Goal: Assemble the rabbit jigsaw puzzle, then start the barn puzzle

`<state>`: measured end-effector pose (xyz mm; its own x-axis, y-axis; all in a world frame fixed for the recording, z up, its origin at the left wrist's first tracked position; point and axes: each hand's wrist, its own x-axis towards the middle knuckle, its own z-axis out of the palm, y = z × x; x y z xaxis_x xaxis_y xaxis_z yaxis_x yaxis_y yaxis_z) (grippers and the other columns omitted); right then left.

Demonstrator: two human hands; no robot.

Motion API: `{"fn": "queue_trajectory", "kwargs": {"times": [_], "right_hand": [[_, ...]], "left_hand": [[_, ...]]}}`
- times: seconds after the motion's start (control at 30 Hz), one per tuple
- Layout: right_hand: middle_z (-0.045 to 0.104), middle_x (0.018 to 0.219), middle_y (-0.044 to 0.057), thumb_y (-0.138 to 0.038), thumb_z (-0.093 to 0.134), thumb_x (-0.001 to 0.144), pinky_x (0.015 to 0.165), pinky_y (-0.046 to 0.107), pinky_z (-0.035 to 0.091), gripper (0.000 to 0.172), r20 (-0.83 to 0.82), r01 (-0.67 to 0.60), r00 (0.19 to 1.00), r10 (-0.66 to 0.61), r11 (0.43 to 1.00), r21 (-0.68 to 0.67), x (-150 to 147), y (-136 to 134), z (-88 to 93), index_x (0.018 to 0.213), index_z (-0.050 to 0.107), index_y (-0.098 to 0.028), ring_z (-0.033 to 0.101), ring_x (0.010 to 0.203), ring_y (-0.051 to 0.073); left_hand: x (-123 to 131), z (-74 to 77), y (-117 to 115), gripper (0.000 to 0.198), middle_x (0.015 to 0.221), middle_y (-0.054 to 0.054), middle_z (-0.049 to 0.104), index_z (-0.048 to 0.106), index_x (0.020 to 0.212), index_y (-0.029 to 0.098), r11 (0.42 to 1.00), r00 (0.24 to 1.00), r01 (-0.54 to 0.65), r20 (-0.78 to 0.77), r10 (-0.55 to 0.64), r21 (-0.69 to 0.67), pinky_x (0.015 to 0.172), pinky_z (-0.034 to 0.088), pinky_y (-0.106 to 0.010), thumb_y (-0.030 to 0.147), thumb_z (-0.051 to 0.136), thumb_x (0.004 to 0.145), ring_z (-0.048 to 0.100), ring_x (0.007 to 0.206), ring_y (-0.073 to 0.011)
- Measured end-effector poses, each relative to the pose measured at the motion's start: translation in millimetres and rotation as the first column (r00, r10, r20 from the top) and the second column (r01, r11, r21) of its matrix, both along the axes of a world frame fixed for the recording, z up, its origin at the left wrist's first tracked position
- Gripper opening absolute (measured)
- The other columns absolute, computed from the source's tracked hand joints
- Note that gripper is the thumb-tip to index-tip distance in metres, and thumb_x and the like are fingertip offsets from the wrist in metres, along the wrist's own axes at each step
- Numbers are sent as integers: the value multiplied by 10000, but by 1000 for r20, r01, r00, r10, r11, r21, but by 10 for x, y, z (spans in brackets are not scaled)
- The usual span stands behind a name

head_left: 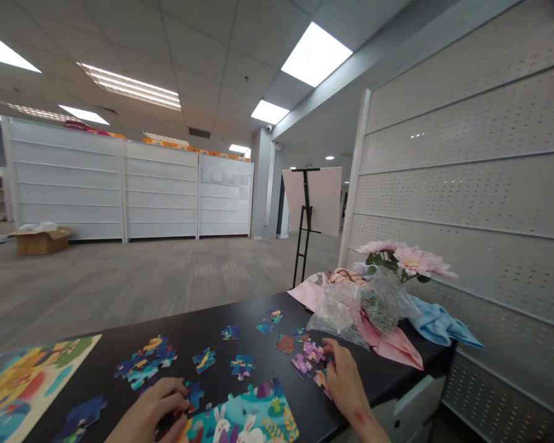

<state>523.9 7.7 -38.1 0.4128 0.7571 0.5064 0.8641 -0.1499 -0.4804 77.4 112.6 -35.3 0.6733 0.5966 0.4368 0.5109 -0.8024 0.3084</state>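
Note:
My left hand [154,409] rests on the black table [258,307], fingers curled on a blue puzzle piece [194,395] beside the joined puzzle section with white rabbits [253,418]. My right hand [344,378] lies at the table's right side, its fingers closed on a pink piece [322,378]. Just beyond it sit purple pieces [307,358]. Loose pieces [242,364] and a small joined blue cluster [148,362] are scattered across the middle of the table.
A colourful picture sheet [23,381] lies at the left edge. Pink flowers in clear wrap [388,277], pink paper and a blue cloth [438,323] crowd the table's far right end. A black easel [307,221], white panels and a cardboard box [41,240] stand beyond.

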Motion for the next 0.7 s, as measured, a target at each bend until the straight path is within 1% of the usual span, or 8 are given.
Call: {"fn": "queue_trajectory", "kwargs": {"times": [0.1, 0.13, 0.2, 0.3, 0.4, 0.5, 0.63, 0.7], "right_hand": [[733, 1074, 81, -212, 441, 818, 939, 374, 493, 404, 22, -6, 1000, 7, 1000, -18, 2, 24, 6, 1164, 650, -196, 658, 1061, 253], [733, 1082, 86, -257, 456, 837, 943, 392, 488, 377, 29, -12, 999, 13, 1000, -26, -2, 34, 7, 1149, 659, -198, 654, 1067, 268], [731, 1100, 99, -347, 477, 858, 949, 429, 479, 363, 41, -30, 999, 32, 999, -39, -9, 55, 8, 1125, 674, -198, 643, 1083, 299], [731, 1103, 128, -427, 469, 865, 924, 466, 480, 401, 46, -52, 997, 55, 997, -50, 3, 91, -2, 1099, 687, -185, 640, 1077, 337], [733, 1102, 134, -451, 443, 866, 903, 472, 486, 426, 77, -43, 996, 47, 998, -47, 43, 118, -35, 1084, 691, -182, 647, 1059, 345], [734, 1110, 115, -440, 420, 880, 889, 448, 492, 419, 118, -36, 992, 42, 998, -47, 77, 126, -74, 1084, 690, -192, 650, 1054, 326], [738, 1097, 113, -417, 418, 893, 895, 444, 491, 400, 127, -51, 990, 56, 998, -43, 72, 118, -81, 1062, 701, -190, 649, 1043, 318], [741, 1099, 110, -408, 436, 887, 912, 453, 490, 387, 115, -64, 991, 69, 997, -45, 54, 115, -68, 1056, 715, -199, 648, 1048, 317]], "left_hand": [[-26, 16, -46, 183, 1391, -70, 629, 716, 1046, 300, 999, 998, -50, 38, 51, -19, 983, 562, -387, 328, 563, 948, 640, 1209, -275], [-32, 44, -67, 208, 1394, -71, 630, 705, 1093, 301, 998, 997, -58, 39, 59, -34, 991, 554, -402, 305, 559, 945, 637, 1212, -277], [-32, 128, -107, 299, 1282, -63, 698, 657, 1224, 300, 995, 997, -65, 28, 67, -76, 1001, 539, -402, 265, 557, 945, 655, 1164, -260], [-15, 265, -119, 337, 1272, -54, 698, 614, 1288, 270, 995, 999, -29, -22, 27, -97, 1016, 510, -377, 211, 529, 966, 643, 1140, -234], [4, 348, -80, 329, 1277, -28, 694, 615, 1291, 287, 996, 997, 6, -80, -13, -92, 1019, 490, -348, 208, 547, 979, 632, 1125, -218], [26, 393, -57, 331, 1257, -30, 701, 632, 1284, 294, 997, 991, 36, -128, -45, -72, 995, 490, -345, 192, 558, 977, 624, 1118, -236], [45, 455, -120, 317, 1140, -47, 723, 653, 1233, 266, 997, 986, 48, -160, -56, -54, 915, 511, -330, 151, 460, 1009, 639, 1027, -229], [42, 478, -168, 302, 1148, -42, 717, 678, 1163, 266, 996, 983, 64, -169, -72, -55, 940, 505, -331, 146, 451, 1005, 641, 1040, -220]]}}
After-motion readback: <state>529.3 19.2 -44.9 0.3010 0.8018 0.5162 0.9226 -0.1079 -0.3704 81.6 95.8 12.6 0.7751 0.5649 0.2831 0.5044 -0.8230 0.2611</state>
